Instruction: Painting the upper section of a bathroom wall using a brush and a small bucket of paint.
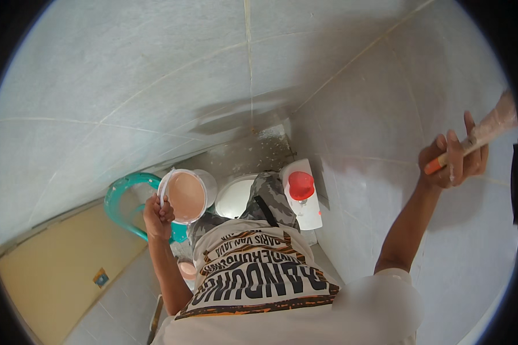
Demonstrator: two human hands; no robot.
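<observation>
My left hand (159, 217) is closed around the handle (164, 185) of a white bucket (206, 200), which hangs low in front of me, left of my legs. Pinkish-beige paint (186, 196) fills much of the bucket. Out to the right, my raised right hand (456, 158) grips a paintbrush (491, 127) by its orange-ended handle. Its head is smeared with pale paint and points up and right, close to the right tiled wall (380, 132); whether the tip touches the wall I cannot tell.
A green plastic chair (114, 198) stands beside the bucket. Right of my legs, a red scoop-like vessel (301, 185) rests on a white ledge (312, 217). A white rounded surface (233, 198) lies below me. Left are a yellow panel (69, 247) and a pinkish container (186, 270).
</observation>
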